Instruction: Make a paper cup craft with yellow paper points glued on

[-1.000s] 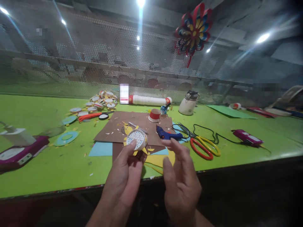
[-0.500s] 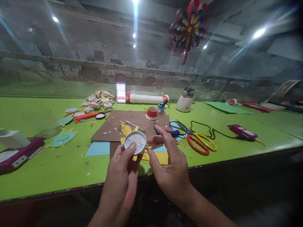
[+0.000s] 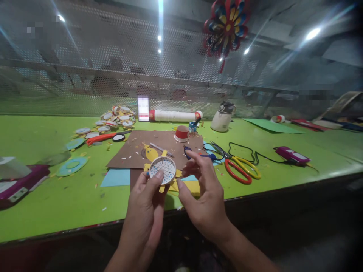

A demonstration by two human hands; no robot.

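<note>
My left hand is closed around a paper turtle, thumb pressed on its round white shell with blue dots and black lines. The turtle's yellow head and legs stick out around the shell. To its right, my right hand has thumb and fingers apart, holding nothing visible, the fingertips close to a yellow leg. Beyond the hands, a brown sheet lies on the green table, with a silver pen and a red paper cup on it. A blue-handled tool lies behind my right fingers.
Scissors with red and yellow handles lie on the right, beside a black cord and a purple power strip. Orange-handled scissors and a pile of paper turtles are at left. A jug stands at the back.
The fingers of my right hand have curled slightly downward near the turtle. My left hand keeps its hold. The camera view has shifted a little.
</note>
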